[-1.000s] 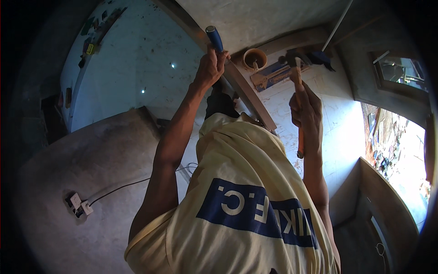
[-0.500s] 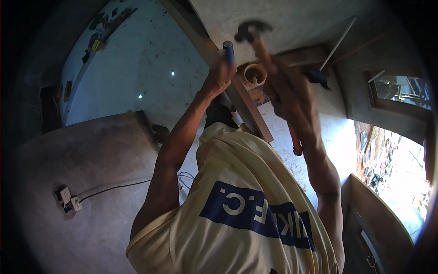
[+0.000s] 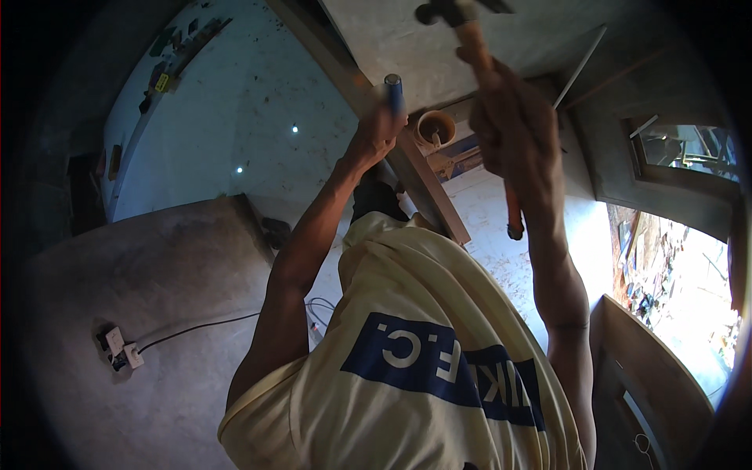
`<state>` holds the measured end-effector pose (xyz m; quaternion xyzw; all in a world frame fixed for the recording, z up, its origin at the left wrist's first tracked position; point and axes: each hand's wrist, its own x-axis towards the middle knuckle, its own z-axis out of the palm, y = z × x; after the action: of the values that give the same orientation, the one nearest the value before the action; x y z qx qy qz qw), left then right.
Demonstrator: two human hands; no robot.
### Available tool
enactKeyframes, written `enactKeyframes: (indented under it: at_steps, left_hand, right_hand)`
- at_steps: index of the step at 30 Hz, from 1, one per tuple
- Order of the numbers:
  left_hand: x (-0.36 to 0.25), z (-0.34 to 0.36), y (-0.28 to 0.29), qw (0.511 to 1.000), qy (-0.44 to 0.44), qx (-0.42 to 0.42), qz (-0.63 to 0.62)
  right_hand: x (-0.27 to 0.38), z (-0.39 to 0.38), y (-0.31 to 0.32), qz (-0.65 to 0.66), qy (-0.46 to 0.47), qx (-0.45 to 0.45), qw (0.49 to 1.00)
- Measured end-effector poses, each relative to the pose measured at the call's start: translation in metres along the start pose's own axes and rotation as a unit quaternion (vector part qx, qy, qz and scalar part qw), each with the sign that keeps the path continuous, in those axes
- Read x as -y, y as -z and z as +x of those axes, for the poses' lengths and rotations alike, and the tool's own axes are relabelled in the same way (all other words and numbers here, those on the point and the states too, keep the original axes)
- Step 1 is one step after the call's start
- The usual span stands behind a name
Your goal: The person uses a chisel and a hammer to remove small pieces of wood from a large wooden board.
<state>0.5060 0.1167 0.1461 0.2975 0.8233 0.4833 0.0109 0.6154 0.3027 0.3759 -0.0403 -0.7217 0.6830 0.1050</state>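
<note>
Blue handle [image 3: 395, 96] points toward the view's top; hammer [image 3: 475, 45] slants up-left.

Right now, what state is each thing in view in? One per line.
Left grip: closed around the blue handle
Blue handle: held, one end exposed
Right grip: closed around the hammer
Hammer: held, head apart from the blue handle
Brown bucket: open-topped, something inside
White plug: fitted at the wall
Black cable: attached to the plug

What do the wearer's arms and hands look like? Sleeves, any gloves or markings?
Left hand and right hand ungloved; forearms bare, no watch or cables visible. Pale yellow shirt, left sleeve short and loose, dark blue panel with pale lettering.
</note>
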Motion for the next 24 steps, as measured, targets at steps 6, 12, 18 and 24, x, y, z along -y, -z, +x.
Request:
enactKeyframes:
  at_steps: [6,12,18,24]
  left_hand:
    - [0.003,0.001,0.002,0.999,0.009,0.015,-0.031]
    - [-0.011,0.013,0.013,0.996,0.029,0.078,0.029]
    - [-0.008,0.029,0.005,0.994,0.01,0.099,0.054]
    - [0.009,0.008,0.011,0.989,0.07,-0.033,-0.13]
  right_hand:
    - [-0.007,-0.03,0.029,0.053,-0.118,-0.032,0.991]
    - [-0.034,-0.057,0.043,0.106,-0.198,-0.073,0.972]
    - [-0.043,-0.069,0.044,0.123,-0.226,-0.107,0.96]
    - [-0.057,-0.086,0.059,0.144,-0.214,-0.13,0.957]
